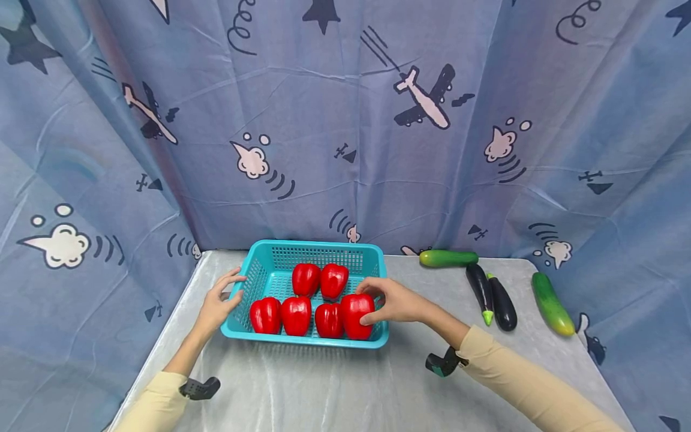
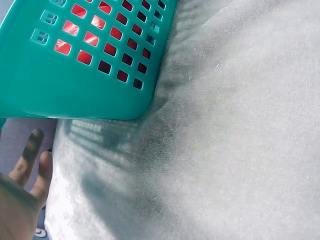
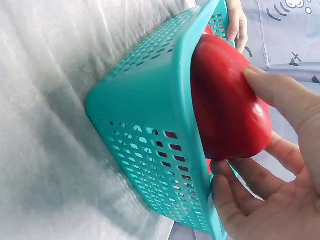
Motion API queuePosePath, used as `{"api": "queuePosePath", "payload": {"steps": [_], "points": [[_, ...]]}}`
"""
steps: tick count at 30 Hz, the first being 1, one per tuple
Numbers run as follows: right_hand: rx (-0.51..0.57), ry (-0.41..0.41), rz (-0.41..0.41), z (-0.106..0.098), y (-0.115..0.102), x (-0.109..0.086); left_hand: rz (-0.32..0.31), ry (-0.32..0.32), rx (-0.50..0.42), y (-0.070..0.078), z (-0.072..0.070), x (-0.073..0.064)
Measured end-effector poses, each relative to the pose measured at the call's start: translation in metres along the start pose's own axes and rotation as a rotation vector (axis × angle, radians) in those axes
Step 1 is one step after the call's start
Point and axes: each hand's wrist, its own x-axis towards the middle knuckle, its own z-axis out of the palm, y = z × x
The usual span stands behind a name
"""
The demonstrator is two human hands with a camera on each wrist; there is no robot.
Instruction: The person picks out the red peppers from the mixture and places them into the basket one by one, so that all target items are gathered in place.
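A turquoise plastic basket (image 1: 305,340) stands on the table with several red bell peppers in it. My right hand (image 1: 396,302) grips one red bell pepper (image 1: 353,318) at the basket's front right corner, thumb on the near side. In the right wrist view that bell pepper (image 3: 225,100) sticks up above the rim, with the fingers of my right hand (image 3: 280,200) behind and below it. At the basket's left end, my left hand (image 1: 216,306) has its fingers spread near the rim. The left wrist view shows part of the left hand (image 2: 25,190) beside the basket wall (image 2: 60,85).
Right of the basket lie a green cucumber (image 1: 448,258) at the back edge, two dark eggplants (image 1: 479,291) side by side, and another cucumber (image 1: 553,305) by the right edge. A blue patterned curtain (image 1: 324,150) hangs behind the grey-white table cover (image 1: 302,390).
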Motion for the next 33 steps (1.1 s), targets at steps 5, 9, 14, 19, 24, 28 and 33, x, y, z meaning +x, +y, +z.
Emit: {"api": "queuePosePath", "payload": {"steps": [5,9,14,19,24,28,33], "points": [[-0.043,-0.020,-0.013,-0.0031,0.0003,-0.0008,0.001,0.000,-0.004,0.0009,-0.0002,0.0001],[-0.050,-0.053,-0.043,-0.0050,-0.0001,-0.0019,-0.004,0.000,-0.006,0.0016,0.0001,0.0002],[-0.042,-0.070,-0.053,-0.0055,-0.0008,-0.0015,-0.001,0.001,-0.002,0.0028,0.0000,-0.0002],[-0.044,-0.059,-0.041,-0.0055,-0.0009,0.0009,-0.001,0.000,0.012,0.0034,0.0000,-0.0003],[-0.055,-0.048,-0.033,-0.0051,0.0003,0.0037,-0.003,-0.003,0.012,0.0021,-0.0003,-0.0011],[-0.086,-0.060,-0.052,-0.0062,0.0021,0.0050,0.000,-0.004,0.008,0.0008,-0.0003,-0.0012],[-0.109,-0.081,-0.084,-0.0072,0.0027,0.0070,-0.004,0.001,-0.001,0.0013,-0.0002,-0.0003]]}}
